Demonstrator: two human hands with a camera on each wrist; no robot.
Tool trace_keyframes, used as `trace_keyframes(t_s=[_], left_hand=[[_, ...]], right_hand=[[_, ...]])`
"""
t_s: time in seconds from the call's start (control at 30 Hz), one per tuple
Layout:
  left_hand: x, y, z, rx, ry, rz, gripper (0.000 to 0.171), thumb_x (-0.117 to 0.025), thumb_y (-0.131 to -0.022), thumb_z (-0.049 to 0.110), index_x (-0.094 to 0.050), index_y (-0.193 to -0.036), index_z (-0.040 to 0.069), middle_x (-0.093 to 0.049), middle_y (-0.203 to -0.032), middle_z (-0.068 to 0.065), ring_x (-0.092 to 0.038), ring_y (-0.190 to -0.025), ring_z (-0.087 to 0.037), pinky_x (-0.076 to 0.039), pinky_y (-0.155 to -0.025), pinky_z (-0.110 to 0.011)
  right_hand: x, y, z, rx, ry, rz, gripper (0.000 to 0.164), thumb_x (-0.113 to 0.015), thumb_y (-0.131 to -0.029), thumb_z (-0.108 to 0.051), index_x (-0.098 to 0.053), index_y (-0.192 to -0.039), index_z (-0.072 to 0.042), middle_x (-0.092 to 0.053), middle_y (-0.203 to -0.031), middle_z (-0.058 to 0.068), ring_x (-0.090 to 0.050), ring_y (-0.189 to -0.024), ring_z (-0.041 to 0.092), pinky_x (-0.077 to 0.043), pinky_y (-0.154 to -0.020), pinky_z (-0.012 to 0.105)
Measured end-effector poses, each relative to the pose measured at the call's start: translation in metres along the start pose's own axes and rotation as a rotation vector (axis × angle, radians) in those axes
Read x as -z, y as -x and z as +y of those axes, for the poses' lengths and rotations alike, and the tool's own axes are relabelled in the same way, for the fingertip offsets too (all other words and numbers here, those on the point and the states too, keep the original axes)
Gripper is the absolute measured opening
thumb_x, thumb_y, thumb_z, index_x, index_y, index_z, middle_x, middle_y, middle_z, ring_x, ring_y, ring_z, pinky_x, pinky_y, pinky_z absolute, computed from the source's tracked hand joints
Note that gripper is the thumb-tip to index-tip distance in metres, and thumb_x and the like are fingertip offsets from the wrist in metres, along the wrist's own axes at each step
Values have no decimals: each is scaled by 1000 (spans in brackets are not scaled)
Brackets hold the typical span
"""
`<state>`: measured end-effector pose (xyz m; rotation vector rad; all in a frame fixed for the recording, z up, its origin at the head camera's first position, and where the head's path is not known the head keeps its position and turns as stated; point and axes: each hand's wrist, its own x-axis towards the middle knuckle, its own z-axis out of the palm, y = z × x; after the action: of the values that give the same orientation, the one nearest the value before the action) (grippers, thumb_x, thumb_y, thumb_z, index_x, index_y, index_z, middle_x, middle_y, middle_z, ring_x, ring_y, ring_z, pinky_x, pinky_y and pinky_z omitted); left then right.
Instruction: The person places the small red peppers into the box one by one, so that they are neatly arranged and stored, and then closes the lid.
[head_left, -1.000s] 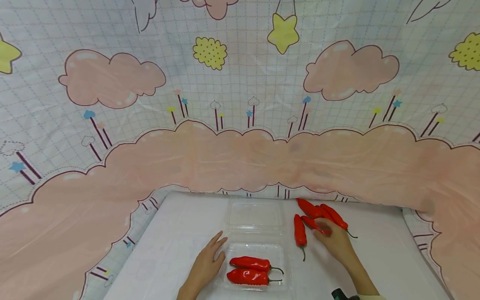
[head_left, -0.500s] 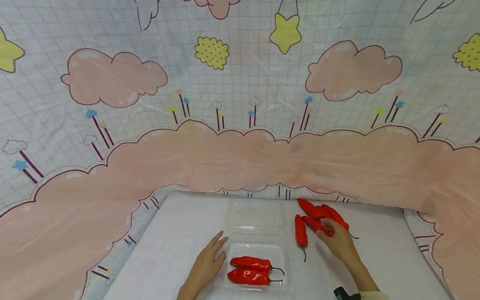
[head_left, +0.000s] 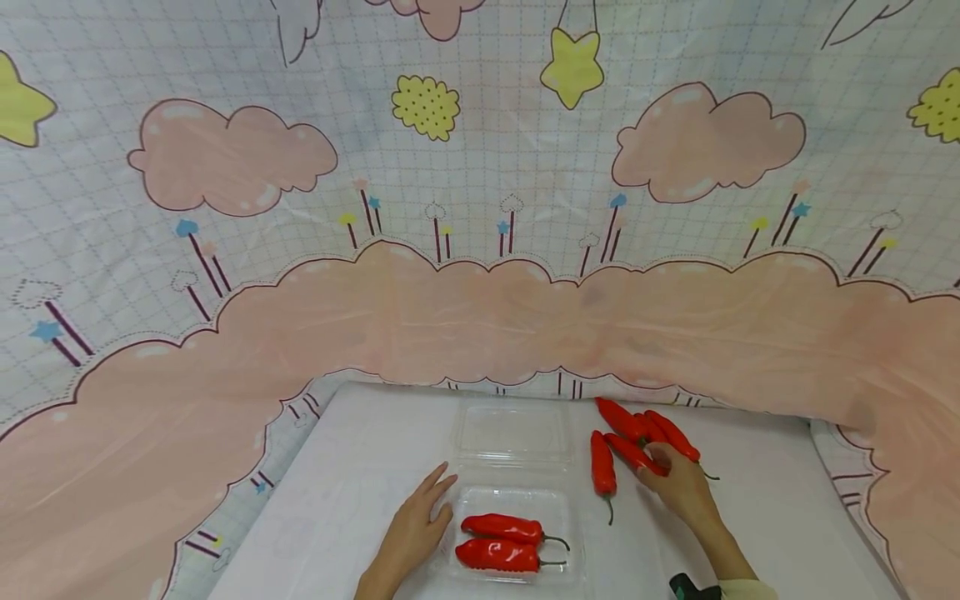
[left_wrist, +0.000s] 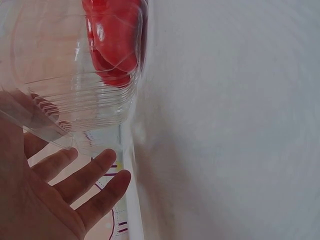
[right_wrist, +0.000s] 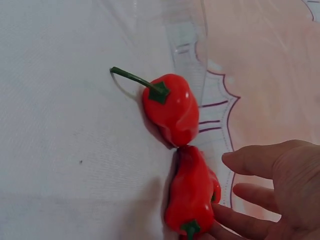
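Note:
A clear plastic clamshell box [head_left: 558,500] lies opened out on the table, its lid [head_left: 513,429] folded back. Two red peppers [head_left: 497,554] lie side by side in its base. My left hand [head_left: 412,525], fingers spread, is at the left side of the box; the left wrist view shows its fingertips [left_wrist: 107,157] close by the clear wall. My right hand [head_left: 678,483] is over the loose peppers at the right. In the right wrist view its lower fingers [right_wrist: 240,220] reach the side of a red pepper [right_wrist: 190,195], while the thumb stands apart from it.
Another red pepper [head_left: 602,462] lies between the box and my right hand, stem toward me. More red peppers [head_left: 618,417] are bunched near the back edge of the white table [head_left: 375,442]. A printed cloth [head_left: 480,325] hangs behind.
My right hand has shifted slightly right along the pepper, uncovering more of it, and its fingers have loosened. My left hand and the boxed peppers stay in place.

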<state>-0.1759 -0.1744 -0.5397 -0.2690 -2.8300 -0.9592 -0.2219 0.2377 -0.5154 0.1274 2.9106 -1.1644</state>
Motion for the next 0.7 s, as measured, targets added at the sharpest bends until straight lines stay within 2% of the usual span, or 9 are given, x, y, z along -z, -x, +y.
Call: trace_keyframes(t_s=[0.17,0.57,0.7], left_hand=[[0,0,0,8,4,-4,44,-60,-93,15,-58,-136,13,-46,-153,-5,-53,-133,-32,-47,-104,-55],[2,-1,0,1,1,-4,43,-60,-93,15,-59,-136,13,-46,-153,-5,-53,-133,-32,-48,-104,-54],[1,-1,0,1,6,-5,43,-60,-93,15,-59,-136,13,-46,-152,-6,-53,-133,-32,-48,-103,-54]], right_hand=[[-5,-3,5,-31,10,-22,59,-70,-88,-25,-50,-136,2,-57,-133,28,-56,-117,42,-56,-90,51],[-13,-8,13,-38,13,-6,62,-74,-85,-28,-52,-135,1,-58,-130,29,-57,-114,41,-54,-92,54],[-15,-9,15,-40,26,20,61,-75,-83,-27,-55,-132,2,-61,-125,30,-62,-105,38,-57,-84,48]])
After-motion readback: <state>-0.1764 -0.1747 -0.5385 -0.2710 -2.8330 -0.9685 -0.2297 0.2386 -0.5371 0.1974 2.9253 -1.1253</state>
